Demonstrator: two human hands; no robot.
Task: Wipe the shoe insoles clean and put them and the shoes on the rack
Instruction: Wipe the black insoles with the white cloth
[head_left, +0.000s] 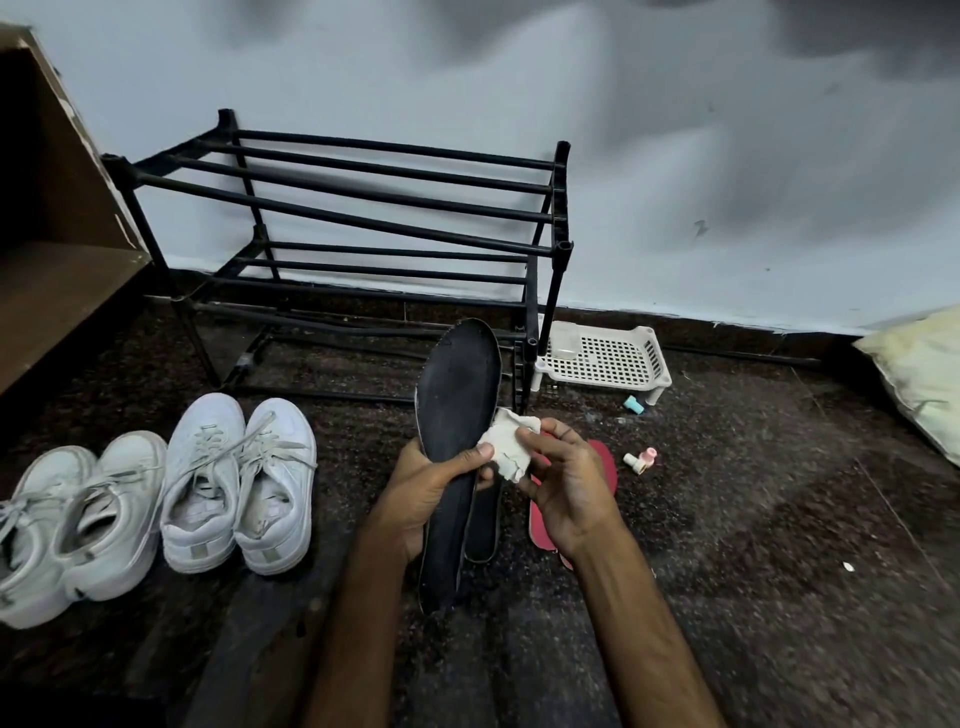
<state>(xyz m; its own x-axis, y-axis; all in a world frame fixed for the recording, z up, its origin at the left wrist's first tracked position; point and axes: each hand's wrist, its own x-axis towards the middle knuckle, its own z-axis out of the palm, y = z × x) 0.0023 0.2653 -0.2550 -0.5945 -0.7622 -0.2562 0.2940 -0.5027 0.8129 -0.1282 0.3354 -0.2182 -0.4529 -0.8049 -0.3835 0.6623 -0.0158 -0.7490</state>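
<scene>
Your left hand (422, 488) grips the black insole (457, 389) mid-length, your right hand (571, 488) just beside it pinches the wadded cloth (506, 449) at its edge; wipe hard and the unsupported toe end likely flexes, or the cloth drops onto the red insole (605, 470) underneath.

At centre, the black insole (457, 395) hides the fingers of the left hand (423, 486) and most of a second dark insole (485, 530) on the floor (727, 493). The right hand (569, 483), its grip pinching a cloth (504, 449), covers much of a red insole (605, 470); whether another lies beneath cannot be told. The leftmost white shoe (36, 561), the wooden shelf (47, 208) at upper left and a pale yellow bundle (924, 374) at right are cut by the frame. A pink piece (641, 460) and a teal piece (635, 404) are too small to identify.
</scene>
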